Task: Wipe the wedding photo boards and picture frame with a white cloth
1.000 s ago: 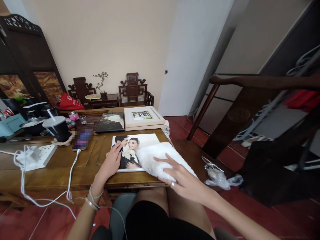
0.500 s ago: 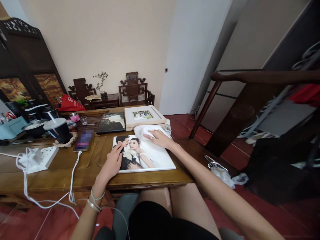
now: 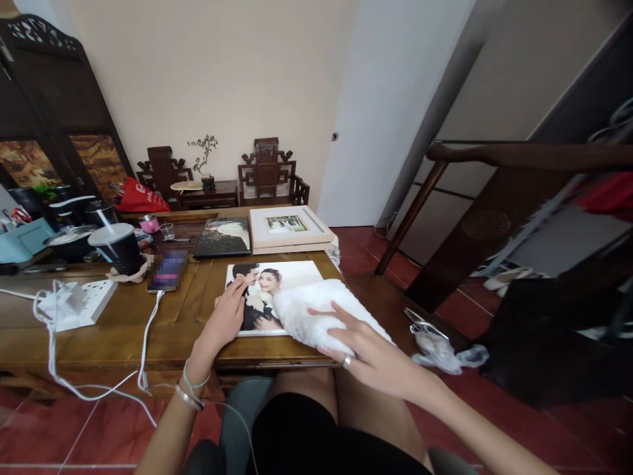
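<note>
A white-edged photo panel [image 3: 260, 315] with a wedding couple on it lies flat at the table's front edge. Fingers outstretched, my left hand [image 3: 223, 320] rests on the panel's left side. My right hand [image 3: 363, 349], with a ring on it, grips a fluffy white cloth [image 3: 316, 300]. The cloth covers the panel's lower right part and hangs past its right edge; what lies beneath it is hidden. Behind the panel are a dark photo panel [image 3: 222, 237] and a pale wooden picture frame [image 3: 294, 231], which seems to sit on another frame.
To the left on the wooden table [image 3: 192, 323] are a phone [image 3: 167, 272] on a white cable, a power strip [image 3: 93, 305] and a lidded drink cup [image 3: 117, 247] with a straw. A dark wooden chair [image 3: 455, 224] stands at the right, with a plastic bag [image 3: 445, 353] on its seat.
My right hand has brought the white cloth from the panel's far right corner toward me, to its near right edge. My left hand stays on the panel's left side.
</note>
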Demonstrator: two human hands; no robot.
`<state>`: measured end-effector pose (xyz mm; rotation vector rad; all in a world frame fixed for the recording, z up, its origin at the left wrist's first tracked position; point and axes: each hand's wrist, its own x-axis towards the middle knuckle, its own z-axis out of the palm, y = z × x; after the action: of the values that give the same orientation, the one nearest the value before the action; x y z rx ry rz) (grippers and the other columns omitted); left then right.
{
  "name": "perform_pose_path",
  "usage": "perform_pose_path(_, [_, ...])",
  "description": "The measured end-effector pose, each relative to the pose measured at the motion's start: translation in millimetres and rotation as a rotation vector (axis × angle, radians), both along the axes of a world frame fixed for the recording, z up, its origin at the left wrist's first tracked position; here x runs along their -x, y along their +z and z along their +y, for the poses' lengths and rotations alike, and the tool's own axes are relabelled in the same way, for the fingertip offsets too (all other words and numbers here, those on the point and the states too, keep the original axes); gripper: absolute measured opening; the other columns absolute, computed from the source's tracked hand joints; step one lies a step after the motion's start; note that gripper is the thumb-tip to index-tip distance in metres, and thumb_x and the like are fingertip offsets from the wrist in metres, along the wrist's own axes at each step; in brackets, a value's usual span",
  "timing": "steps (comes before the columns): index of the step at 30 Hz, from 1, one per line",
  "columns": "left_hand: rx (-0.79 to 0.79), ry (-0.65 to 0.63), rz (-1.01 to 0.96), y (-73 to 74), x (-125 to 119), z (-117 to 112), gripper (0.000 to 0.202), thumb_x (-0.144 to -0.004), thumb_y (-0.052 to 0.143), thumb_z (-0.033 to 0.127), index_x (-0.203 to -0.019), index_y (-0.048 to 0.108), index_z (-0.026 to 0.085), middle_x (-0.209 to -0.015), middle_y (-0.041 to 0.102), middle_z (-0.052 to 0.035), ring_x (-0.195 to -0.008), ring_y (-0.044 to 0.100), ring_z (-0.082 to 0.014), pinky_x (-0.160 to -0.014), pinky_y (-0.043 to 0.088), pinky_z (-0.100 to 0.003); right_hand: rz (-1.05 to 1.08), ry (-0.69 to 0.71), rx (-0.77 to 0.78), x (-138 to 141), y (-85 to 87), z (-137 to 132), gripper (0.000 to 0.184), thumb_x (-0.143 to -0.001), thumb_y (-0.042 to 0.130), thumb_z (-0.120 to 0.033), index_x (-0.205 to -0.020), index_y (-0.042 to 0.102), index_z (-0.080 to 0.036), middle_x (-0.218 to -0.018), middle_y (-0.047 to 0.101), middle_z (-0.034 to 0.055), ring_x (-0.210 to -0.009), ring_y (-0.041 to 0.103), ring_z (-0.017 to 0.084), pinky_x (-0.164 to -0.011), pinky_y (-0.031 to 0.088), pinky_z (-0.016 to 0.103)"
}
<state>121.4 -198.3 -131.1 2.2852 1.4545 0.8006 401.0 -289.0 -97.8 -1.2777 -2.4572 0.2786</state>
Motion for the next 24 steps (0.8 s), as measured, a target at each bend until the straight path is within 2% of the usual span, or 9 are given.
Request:
perform_pose_path(2, [-0.003, -0.015, 0.002, 0.8, 0.7, 0.0, 0.047, -0.095, 0.028, 0.022, -0.14, 0.04, 0.019, -0.151, 0.035, -0.0116, -0.141, 0.03, -0.0222, -0.113, 0.027, -0.048, -0.001, -0.013, -0.005, 4.9, 0.6, 19.1, 0.031, -0.093, 0.042, -0.037, -0.096, 0.069, -0.021, -0.128, 0.06, 0.0101, -0.134, 0.037, 0.034, -0.101, 0.038, 0.044])
perform_pose_path(4, [-0.012, -0.037, -0.001, 0.7, 1.6, 0.6, 0.047, -0.095, 0.029, 0.021, -0.14, 0.039, 0.02, -0.15, 0.036, -0.0107, -0.14, 0.03, -0.0214, -0.113, 0.027, -0.047, -0.007, -0.031, -0.019, 11.0, 1.8, 50.0, 0.03, -0.094, 0.042, -0.034, -0.102, 0.068, -0.021, -0.118, 0.065, 0.0103, -0.126, 0.046, 0.033, -0.099, 0.039, 0.042])
perform_pose_path(9, [-0.027, -0.037, -0.007, -1.6, 3.1, 3.8, 0.047, -0.094, 0.029, 0.021, -0.14, 0.04, 0.021, -0.15, 0.037, -0.01, -0.141, 0.03, -0.0207, -0.114, 0.027, -0.045, -0.028, -0.068, -0.079, 31.1, 10.2, 127.8, 0.033, -0.096, 0.038, -0.03, -0.109, 0.065, -0.016, -0.111, 0.067, 0.0113, -0.107, 0.057, 0.029, -0.095, 0.039, 0.04])
perform_pose_path(12, [-0.02, -0.035, 0.006, -1.8, 3.2, 5.0, 0.047, -0.095, 0.028, 0.021, -0.14, 0.04, 0.02, -0.151, 0.036, -0.011, -0.141, 0.03, -0.0218, -0.113, 0.028, -0.047, -0.038, -0.072, -0.104, 41.5, 11.1, 140.6, 0.033, -0.097, 0.039, -0.029, -0.11, 0.065, -0.015, -0.114, 0.067, 0.0134, -0.109, 0.058, 0.029, -0.1, 0.034, 0.045])
perform_pose_path(15, [-0.009, -0.034, 0.02, -0.5, 2.8, 4.6, 0.047, -0.095, 0.027, 0.021, -0.14, 0.039, 0.019, -0.151, 0.035, -0.0111, -0.141, 0.029, -0.0218, -0.113, 0.028, -0.047, -0.105, -0.026, -0.135, 45.4, 5.8, 115.3, 0.031, -0.093, 0.045, -0.024, -0.116, 0.064, -0.015, -0.127, 0.059, 0.0155, -0.128, 0.044, 0.032, -0.107, 0.024, 0.055])
perform_pose_path(18, [-0.001, -0.035, 0.033, 1.5, 1.5, 2.7, 0.048, -0.095, 0.026, 0.02, -0.141, 0.037, 0.018, -0.152, 0.033, -0.0114, -0.142, 0.027, -0.0211, -0.113, 0.027, -0.048, -0.188, 0.056, -0.162, 42.7, -0.2, 65.1, 0.031, -0.088, 0.049, -0.017, -0.114, 0.065, -0.015, -0.14, 0.048, 0.0162, -0.138, 0.028, 0.033, -0.11, 0.016, 0.061])
perform_pose_path(21, [-0.002, -0.029, 0.04, 2.8, 0.3, 0.8, 0.048, -0.095, 0.025, 0.02, -0.142, 0.036, 0.017, -0.152, 0.032, -0.0121, -0.142, 0.026, -0.021, -0.113, 0.026, -0.048, -0.244, 0.123, -0.151, 37.8, -2.1, 18.7, 0.029, -0.08, 0.054, -0.013, -0.105, 0.069, -0.015, -0.146, 0.04, 0.0155, -0.14, 0.022, 0.035, -0.111, 0.013, 0.063])
perform_pose_path(24, [-0.005, -0.02, 0.05, 2.5, 0.0, 0.5, 0.048, -0.095, 0.026, 0.021, -0.141, 0.038, 0.016, -0.152, 0.033, -0.0136, -0.141, 0.028, -0.0221, -0.113, 0.026, -0.049, -0.267, 0.148, -0.138, 36.9, 0.5, -0.1, 0.026, -0.079, 0.055, -0.014, -0.1, 0.071, -0.016, -0.148, 0.037, 0.015, -0.141, 0.021, 0.036, -0.11, 0.014, 0.064])
